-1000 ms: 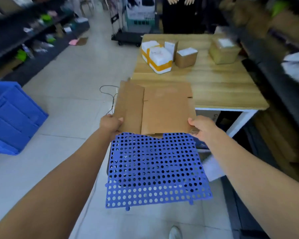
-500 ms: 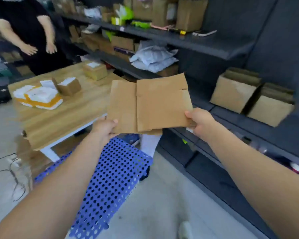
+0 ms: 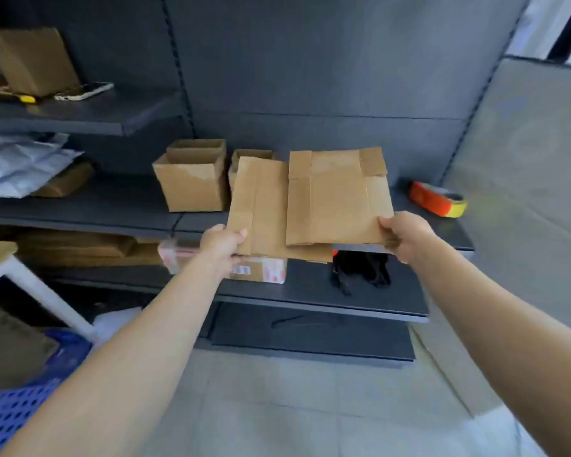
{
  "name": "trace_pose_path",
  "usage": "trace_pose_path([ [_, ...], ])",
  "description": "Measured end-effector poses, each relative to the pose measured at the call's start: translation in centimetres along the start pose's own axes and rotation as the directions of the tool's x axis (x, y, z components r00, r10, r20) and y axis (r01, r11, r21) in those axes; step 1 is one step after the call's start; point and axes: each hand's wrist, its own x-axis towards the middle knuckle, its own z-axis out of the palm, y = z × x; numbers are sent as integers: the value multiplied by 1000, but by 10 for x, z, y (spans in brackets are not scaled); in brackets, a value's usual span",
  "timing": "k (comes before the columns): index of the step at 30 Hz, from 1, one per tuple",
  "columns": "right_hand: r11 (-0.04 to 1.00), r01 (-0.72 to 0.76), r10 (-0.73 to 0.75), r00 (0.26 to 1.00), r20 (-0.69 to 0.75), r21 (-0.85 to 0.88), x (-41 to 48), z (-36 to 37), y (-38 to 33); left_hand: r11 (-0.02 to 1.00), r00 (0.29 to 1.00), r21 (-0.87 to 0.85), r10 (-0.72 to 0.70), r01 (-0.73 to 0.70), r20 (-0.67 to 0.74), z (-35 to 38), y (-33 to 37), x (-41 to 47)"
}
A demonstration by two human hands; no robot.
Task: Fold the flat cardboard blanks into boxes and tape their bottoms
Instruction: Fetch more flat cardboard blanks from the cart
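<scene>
Hands: the left hand [image 3: 223,240] and the right hand [image 3: 406,234] are each closed in a pinch on a lower corner of the cardboard blanks [image 3: 330,206], with the thumbs laid on the upper face.
Blanks: two flat pieces are seen overlapped, the right one on top. They are held in the air, tilted up, in front of the middle shelf [image 3: 112,209] and are not rested on it.
Step in hand: this is judged to be the bringing of the blanks to the shelf; no folding is begun.
Done well: the pair is best laid flat on the bare stretch between the open box [image 3: 192,179] and the tape roll [image 3: 437,201], so that one blank can be separated.
Grip: both corners should be held level, so that the upper piece is not let slide off.
Tape: the roll is found at the right end of the shelf, near the right hand, and should be left within reach.
</scene>
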Motion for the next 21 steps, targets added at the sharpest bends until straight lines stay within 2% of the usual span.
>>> trace_pose_path([
  [4, 997, -42, 49, 992, -119, 61, 48, -86, -11, 999, 998, 40, -39, 37, 56, 106, -12, 18],
  [8, 993, -76, 91, 978, -185, 88, 88, -145, -18, 994, 995, 59, -91, 88, 51, 170, -28, 44],
  [13, 991, -105, 120, 969, -215, 79, 132, -174, -17, 984, 990, 117, -137, 133, 22, 206, -39, 77],
  [21, 981, -138, 162, 969, -187, 135, 197, -167, -21, 963, 976, 163, -213, 216, -36, 225, -46, 147],
])
